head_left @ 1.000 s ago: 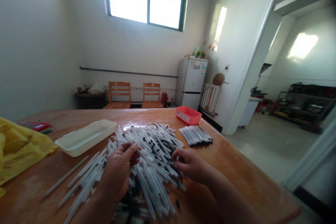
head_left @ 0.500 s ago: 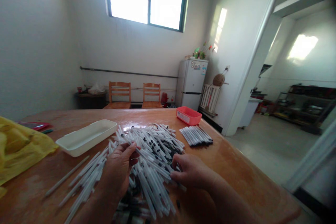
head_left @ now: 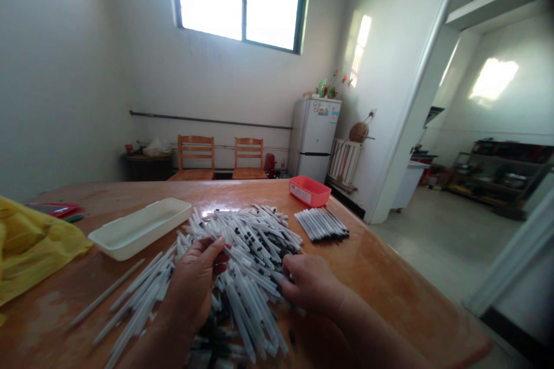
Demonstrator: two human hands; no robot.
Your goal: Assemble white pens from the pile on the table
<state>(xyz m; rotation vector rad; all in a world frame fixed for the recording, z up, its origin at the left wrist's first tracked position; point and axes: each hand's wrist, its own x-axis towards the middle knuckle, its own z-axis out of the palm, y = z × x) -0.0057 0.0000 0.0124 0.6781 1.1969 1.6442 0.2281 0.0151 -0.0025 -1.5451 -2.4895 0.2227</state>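
Note:
A large heap of white, translucent pens [head_left: 255, 305] with black ends covers the middle of the wooden table. My left hand [head_left: 193, 282] is over the heap's left side, thumb and forefinger pinched on a slim white pen [head_left: 231, 251] that slants toward my right hand. At the heap's right edge, my right hand [head_left: 314, 282] is closed with its fingers curled; what lies in its fingertips is hidden. Beyond it, a neat row of pens [head_left: 321, 223] lies side by side, black ends toward me. Several loose pens [head_left: 134, 305] lie left of my left hand.
A cream tray [head_left: 141, 228] stands left of the heap, and a red plastic basket [head_left: 310, 191] stands behind the row. A yellow plastic bag [head_left: 34, 248] lies at the table's left. Two wooden chairs [head_left: 196, 155] and a fridge [head_left: 318, 138] are beyond the table [head_left: 389, 300].
The whole view has shifted slightly left. My right hand has tilted a little, with its fingertips lower among the pens; my left hand keeps its pinch.

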